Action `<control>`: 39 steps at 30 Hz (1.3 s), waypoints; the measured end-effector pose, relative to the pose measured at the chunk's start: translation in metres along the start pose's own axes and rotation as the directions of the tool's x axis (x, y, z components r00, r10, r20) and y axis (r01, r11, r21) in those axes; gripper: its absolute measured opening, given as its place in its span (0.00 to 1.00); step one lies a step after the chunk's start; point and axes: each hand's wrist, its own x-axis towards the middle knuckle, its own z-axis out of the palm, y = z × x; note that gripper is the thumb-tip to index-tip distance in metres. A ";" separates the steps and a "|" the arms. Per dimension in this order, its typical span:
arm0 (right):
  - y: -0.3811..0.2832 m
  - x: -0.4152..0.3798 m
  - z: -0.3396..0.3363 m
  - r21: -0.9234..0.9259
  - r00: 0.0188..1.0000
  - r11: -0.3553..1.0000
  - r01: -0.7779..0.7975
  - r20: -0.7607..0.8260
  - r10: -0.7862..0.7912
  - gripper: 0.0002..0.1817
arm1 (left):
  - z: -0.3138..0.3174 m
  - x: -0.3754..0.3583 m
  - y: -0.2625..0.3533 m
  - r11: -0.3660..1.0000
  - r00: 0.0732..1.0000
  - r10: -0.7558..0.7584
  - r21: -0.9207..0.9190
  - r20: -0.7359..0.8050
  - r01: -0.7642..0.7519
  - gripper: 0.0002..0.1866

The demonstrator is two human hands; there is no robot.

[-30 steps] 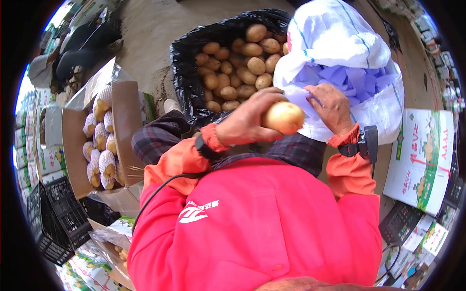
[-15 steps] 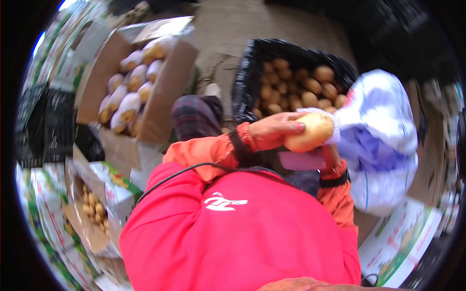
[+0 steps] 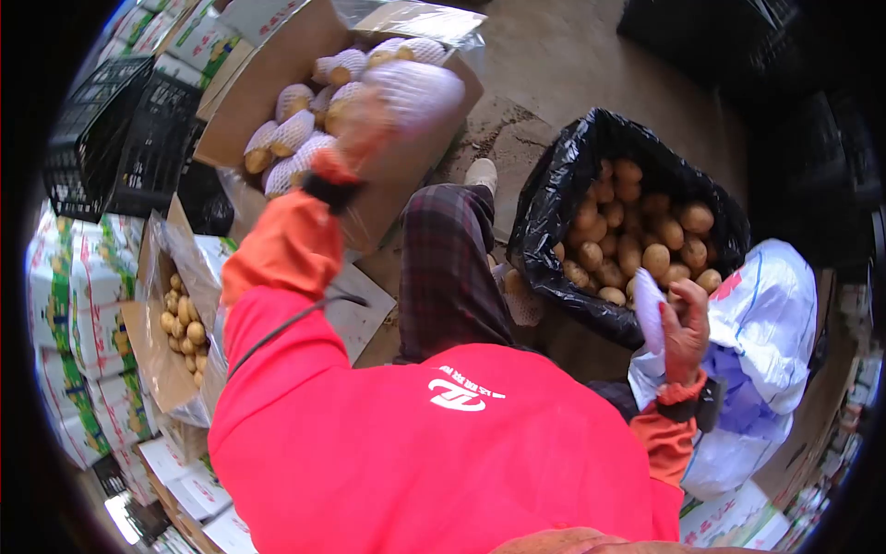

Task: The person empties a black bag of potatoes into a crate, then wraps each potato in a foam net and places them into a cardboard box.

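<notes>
Right hand (image 3: 688, 337): thumb and fingers pinch one white foam-mesh sleeve (image 3: 649, 309); one white woven-plastic sack (image 3: 775, 305) stands alongside, presumably for easy reach. Beyond: one black-plastic-lined container (image 3: 531, 212), over twenty bare tan potatoes (image 3: 657, 260). Left hand (image 3: 365, 129), blurred, apparently clasps one bulging mesh-wrapped potato (image 3: 420, 92) above one brown cardboard carton (image 3: 406, 185); about ten sleeved potatoes (image 3: 293, 134) inside, likely cushioned against bruising.

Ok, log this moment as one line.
Left hand: netted potato, blurred, over open carton of netted potatoes | Right hand: foam sleeve, near black-lined container of bare potatoes | White sack: purple foam inside
</notes>
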 end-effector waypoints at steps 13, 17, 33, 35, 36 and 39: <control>0.054 -0.143 -0.096 -0.536 0.892 0.712 -0.452 -0.264 0.367 0.19 | -0.023 0.143 0.037 0.735 0.864 -0.036 -0.573 0.503 0.364 0.16; 0.071 -0.157 -0.093 -0.466 0.827 0.685 -0.559 -0.258 0.500 0.21 | -0.012 0.242 0.212 0.394 0.724 0.373 -0.806 0.580 0.442 0.17; 0.056 -0.163 -0.103 -0.225 0.731 0.715 -0.663 -0.402 0.551 0.13 | 0.105 0.386 0.510 0.173 0.835 0.115 -0.839 0.537 0.516 0.38; 0.050 -0.161 -0.104 -0.023 0.660 0.737 -0.676 -0.464 0.591 0.13 | 0.133 0.382 0.499 0.122 0.784 0.213 -0.812 0.583 0.571 0.39; 0.048 -0.159 -0.105 -0.026 0.651 0.742 -0.669 -0.502 0.570 0.13 | 0.119 0.373 0.489 -0.071 0.777 0.180 -0.780 0.603 0.622 0.40; 0.043 -0.151 -0.104 0.078 0.630 0.812 -0.578 -0.590 0.505 0.15 | 0.072 0.337 0.437 -0.629 0.689 0.618 -0.287 0.379 0.722 0.35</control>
